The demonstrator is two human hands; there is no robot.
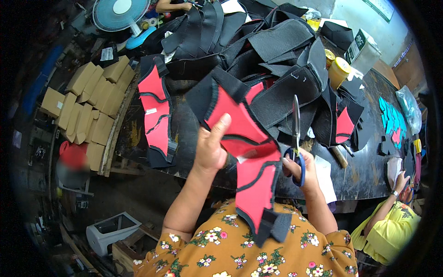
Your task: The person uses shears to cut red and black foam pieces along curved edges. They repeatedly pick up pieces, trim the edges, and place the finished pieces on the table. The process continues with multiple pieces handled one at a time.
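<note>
From my end of the head view, I have the left hand point(212, 145) clamped on the red-and-black padded panel point(254, 152), thumb pressed flat on the red face near its left edge, the other fingers hidden behind. The grip sits on the upper half: a black strap end juts out above and to the left of the thumb, while the rest slants down to the right, its lower black tabs overlapping the floral shirt point(207, 240).

My right hand point(302, 173) is closed around the blue-handled scissors point(296, 127), blades pointing up, just beside the panel's right edge; I can't tell whether its fingertips touch the cloth. A second red-and-black panel point(157, 115) lies on the dark table point(364, 177), left of the held one, and black padded pieces point(281, 41) are heaped beyond.
</note>
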